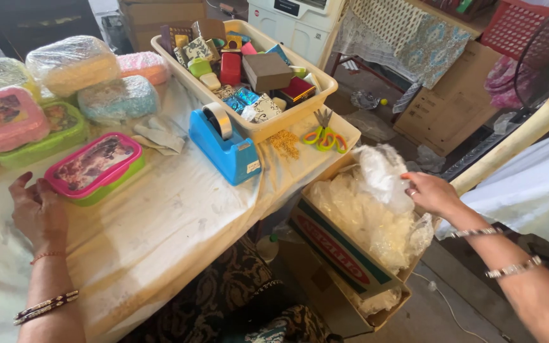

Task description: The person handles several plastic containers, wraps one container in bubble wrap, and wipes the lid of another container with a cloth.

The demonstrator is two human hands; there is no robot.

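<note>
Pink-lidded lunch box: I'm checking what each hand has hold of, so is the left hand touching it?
Apart. The head view shows bare tablecloth between the left hand and the pink-lidded lunch box.

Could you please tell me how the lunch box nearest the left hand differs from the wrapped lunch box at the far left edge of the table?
The near lunch box is bare, while the far-left lunch box is covered in clear wrap. The near one has a green base showing under its pink-rimmed lid; the far-left one looks pink all over. The near one lies alone by the left hand; the far-left one rests against other wrapped boxes. Both have rounded corners and a picture lid.
</note>
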